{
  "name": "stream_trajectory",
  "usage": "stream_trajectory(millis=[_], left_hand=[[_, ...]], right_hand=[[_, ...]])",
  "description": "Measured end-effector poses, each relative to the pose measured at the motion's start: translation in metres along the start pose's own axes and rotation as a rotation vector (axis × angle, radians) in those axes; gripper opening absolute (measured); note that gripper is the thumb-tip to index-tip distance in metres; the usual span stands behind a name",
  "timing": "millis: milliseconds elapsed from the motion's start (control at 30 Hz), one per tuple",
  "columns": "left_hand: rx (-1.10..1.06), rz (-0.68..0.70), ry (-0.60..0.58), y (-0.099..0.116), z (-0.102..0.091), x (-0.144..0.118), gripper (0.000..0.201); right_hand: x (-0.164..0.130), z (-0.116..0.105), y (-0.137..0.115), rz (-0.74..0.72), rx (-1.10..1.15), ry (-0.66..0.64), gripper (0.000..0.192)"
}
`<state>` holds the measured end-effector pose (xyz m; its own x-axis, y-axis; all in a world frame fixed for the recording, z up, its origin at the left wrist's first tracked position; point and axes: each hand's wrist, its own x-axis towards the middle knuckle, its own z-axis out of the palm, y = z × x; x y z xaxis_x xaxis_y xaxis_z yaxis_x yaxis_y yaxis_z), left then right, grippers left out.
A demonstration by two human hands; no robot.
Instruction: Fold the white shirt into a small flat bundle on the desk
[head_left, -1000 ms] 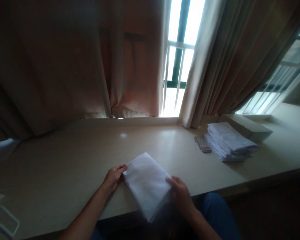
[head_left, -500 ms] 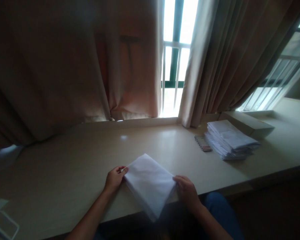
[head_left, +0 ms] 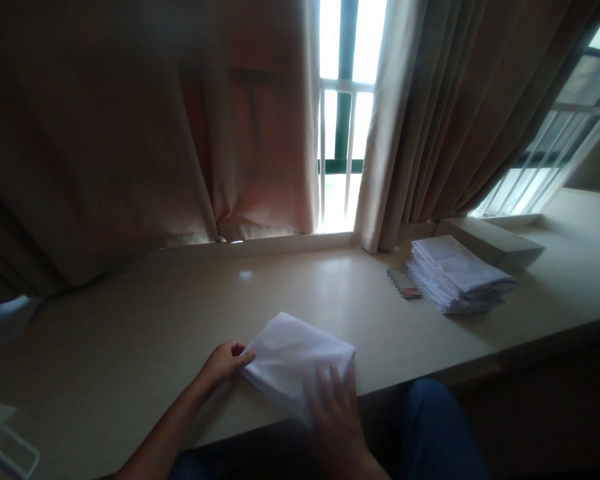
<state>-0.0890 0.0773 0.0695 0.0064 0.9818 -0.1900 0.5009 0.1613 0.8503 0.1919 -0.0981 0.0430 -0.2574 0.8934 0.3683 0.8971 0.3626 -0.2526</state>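
Observation:
A folded white cloth [head_left: 290, 357] lies on the desk by its front edge, turned so that one corner points away from me. My left hand [head_left: 225, 363] pinches its left corner between thumb and fingers. Over the near right side of the cloth, my right hand [head_left: 335, 410] is spread, fingers apart and somewhat blurred by motion. Its fingertips overlap the cloth; whether they press on it I cannot tell. The nearest corner of the cloth is hidden behind this hand.
On the right of the desk [head_left: 145, 347] stands a stack of folded white cloths [head_left: 463, 273]. A pixelated flat object [head_left: 404, 283] lies against its left side, and a pale box [head_left: 490, 240] sits behind it. Curtains [head_left: 260, 167] hang at the back. A white frame [head_left: 13, 447] is at the lower left.
My right hand has let go of the right corner and moved left and down, its fingers now spread over the cloth. The near hanging corner has come up. My left hand still holds its corner.

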Motion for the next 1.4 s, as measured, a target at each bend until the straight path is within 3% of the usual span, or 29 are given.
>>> stream_trajectory(millis=[133,267,333,433,600,667,767,900,1100,1233,1400], left_hand=[[-0.011,-0.028,-0.045,-0.007,0.006,-0.025,0.044],[-0.136,-0.095,-0.218,0.000,0.026,-0.050,0.050],[-0.206,-0.158,-0.288,0.005,0.040,-0.059,0.049],[-0.228,-0.228,-0.291,0.010,0.055,-0.068,0.052],[-0.253,-0.185,-0.268,0.008,0.065,-0.071,0.053],[-0.272,-0.135,-0.238,0.005,0.068,-0.070,0.050],[-0.248,-0.064,-0.144,0.003,0.076,-0.070,0.045],[-0.275,-0.055,-0.064,0.004,0.082,-0.073,0.042],[-0.310,-0.106,-0.108,0.015,0.079,-0.079,0.049],[-0.210,-0.116,-0.127,0.014,0.078,-0.079,0.056],[-0.188,-0.096,-0.149,0.006,0.079,-0.075,0.058]], right_hand=[[0.018,-0.015,0.030,0.153,-0.030,-0.046,0.054],[0.030,-0.032,0.061,0.308,-0.095,-0.019,0.054],[0.031,-0.033,0.065,0.336,-0.101,0.003,0.056],[0.028,-0.025,0.046,0.239,-0.021,0.030,0.054],[0.040,-0.001,-0.025,-0.063,0.190,0.051,0.047],[0.044,0.009,-0.045,-0.089,0.225,0.060,0.050],[0.038,0.024,-0.051,-0.089,0.213,0.059,0.057],[0.015,0.035,-0.031,-0.163,0.133,0.049,0.068],[-0.005,0.025,0.023,0.082,-0.022,0.003,0.075],[-0.010,0.005,0.052,0.190,-0.099,0.005,0.068],[-0.005,-0.010,0.061,0.327,-0.137,0.092,0.044]])
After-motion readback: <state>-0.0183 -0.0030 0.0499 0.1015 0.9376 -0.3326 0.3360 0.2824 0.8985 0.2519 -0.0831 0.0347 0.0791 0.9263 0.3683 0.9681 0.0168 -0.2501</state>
